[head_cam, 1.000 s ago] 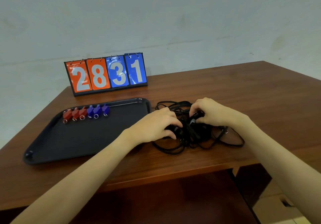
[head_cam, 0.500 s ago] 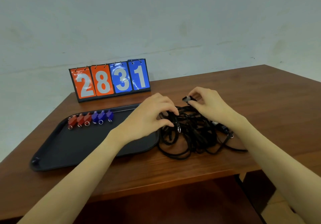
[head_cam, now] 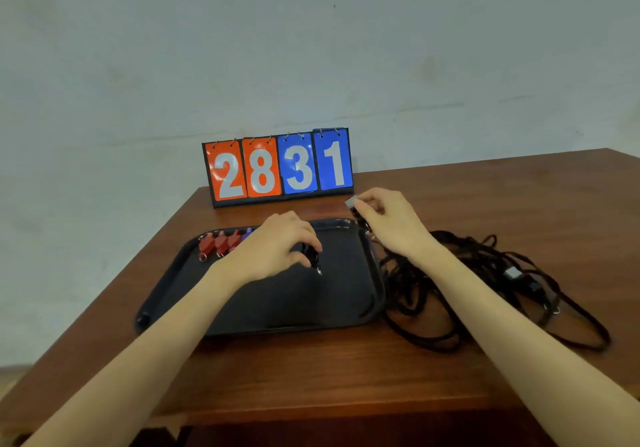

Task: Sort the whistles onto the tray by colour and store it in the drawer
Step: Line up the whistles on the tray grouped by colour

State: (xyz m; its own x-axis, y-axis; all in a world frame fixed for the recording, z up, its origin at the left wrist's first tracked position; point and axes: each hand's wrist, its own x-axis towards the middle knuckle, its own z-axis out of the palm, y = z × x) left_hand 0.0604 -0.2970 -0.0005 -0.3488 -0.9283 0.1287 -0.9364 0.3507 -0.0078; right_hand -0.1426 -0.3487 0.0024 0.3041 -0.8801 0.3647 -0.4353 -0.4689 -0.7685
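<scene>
1. A black whistle (head_cam: 310, 256) is held in the curled fingers of the left hand (head_cam: 273, 249) just above the middle of the black tray (head_cam: 375, 294); its ring hangs below the fingers.
2. A small grey-tipped clip (head_cam: 351, 201) is pinched by the right hand (head_cam: 391, 221) above the tray's far right corner. A cord seems to run down from it to the black lanyard tangle (head_cam: 485, 273).
3. Done so far, as judged: red whistles (head_cam: 220, 244) are lined up at the tray's far left, and a blue whistle (head_cam: 247, 234) is seen beside them, partly hidden by the left hand. How many blue ones are there cannot be told.
4. In hand: the black whistle looks freed from its lanyard and is about to be placed; it is not yet set down.
5. Left: the tangle lies on the table (head_cam: 346, 370) just right of the tray; whether more whistles are in it cannot be told. A clip is seen on it at the right.
6. The drawer is not in view; storing is not yet done.
7. A scoreboard (head_cam: 278, 169) reading 2831 stands at the far edge of the table.
</scene>
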